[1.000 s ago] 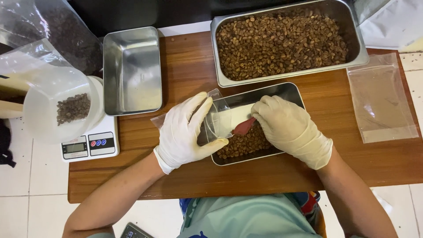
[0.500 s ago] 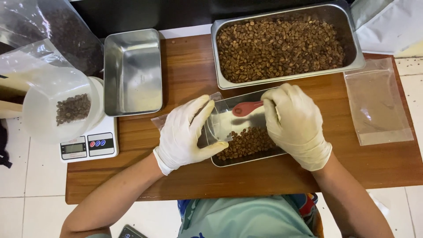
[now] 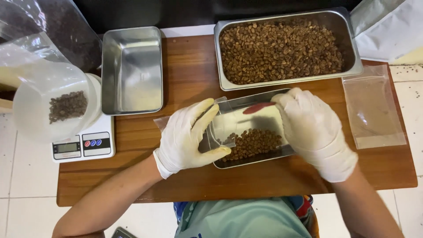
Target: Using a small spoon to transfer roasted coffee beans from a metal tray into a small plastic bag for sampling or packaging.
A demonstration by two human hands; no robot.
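Left hand point(image 3: 187, 139) grips one clear bag point(image 3: 229, 125); right hand point(image 3: 310, 130) grips one red scoop point(image 3: 257, 107).

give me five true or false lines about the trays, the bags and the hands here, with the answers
1. The large tray at the back is full of coffee beans. True.
2. The tray by the scale holds beans. False: it is empty.
3. The left hand holds a clear bag over the small tray. True.
4. Both hands are bare. False: the left hand and the right hand wear white gloves.
5. The spare bag at the right lies on the scale. False: it lies on the table; a tub with a few beans sits on the scale.
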